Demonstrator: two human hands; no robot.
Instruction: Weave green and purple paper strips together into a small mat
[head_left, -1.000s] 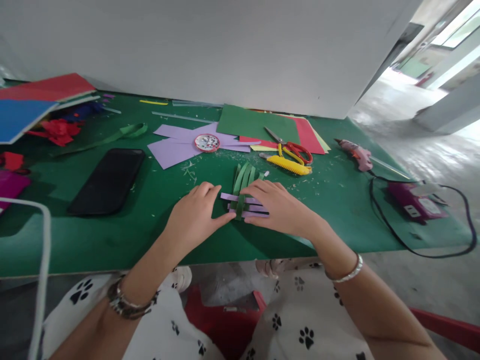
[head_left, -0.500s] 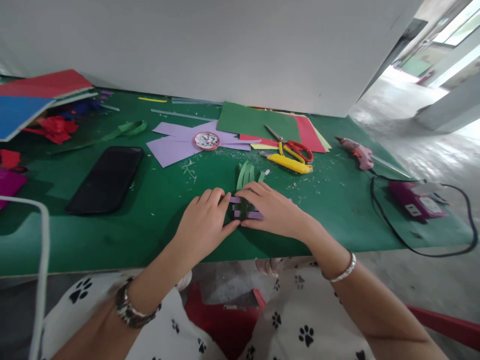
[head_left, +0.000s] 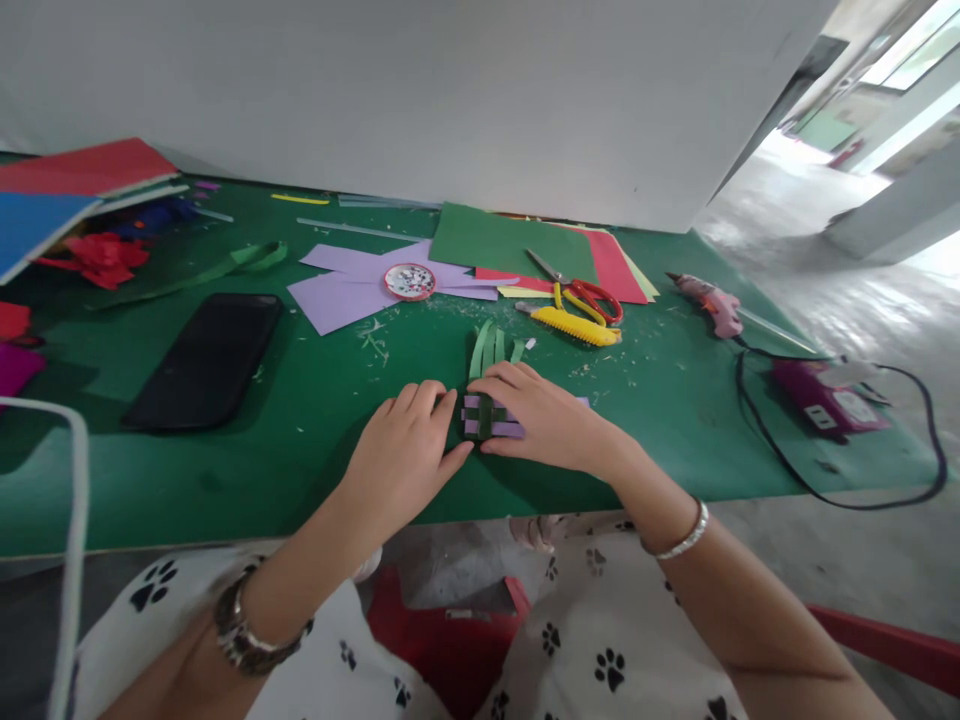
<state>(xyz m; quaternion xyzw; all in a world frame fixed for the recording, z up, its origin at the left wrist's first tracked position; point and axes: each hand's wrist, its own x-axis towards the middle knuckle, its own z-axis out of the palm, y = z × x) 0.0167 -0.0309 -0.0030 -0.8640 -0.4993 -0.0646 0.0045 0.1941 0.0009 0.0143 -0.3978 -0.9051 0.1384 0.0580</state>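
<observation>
A small piece woven from purple and dark green paper strips (head_left: 486, 428) lies on the table in front of me, partly covered by fingers. My right hand (head_left: 551, 415) grips it from the right, thumb on the near edge and fingers over the far edge. Just left of the weave is my left hand (head_left: 405, 440), its thumb and forefinger apart and nothing visible between them; the thumb tip comes close to the weave's near corner. Loose green strip ends (head_left: 487, 348) curl up from the far side.
Beyond lie a yellow cutter (head_left: 576, 325), scissors (head_left: 596, 300), coloured paper sheets (head_left: 510, 240) and a round red-rimmed dish (head_left: 409, 282). A black phone (head_left: 206, 360) rests at left. A glue gun (head_left: 709, 303) and its cord loop (head_left: 757, 455) occupy the right.
My left hand has drawn slightly left, off the weave's left edge, uncovering more of the strips. My right hand keeps its hold. The whole view has shifted slightly.
</observation>
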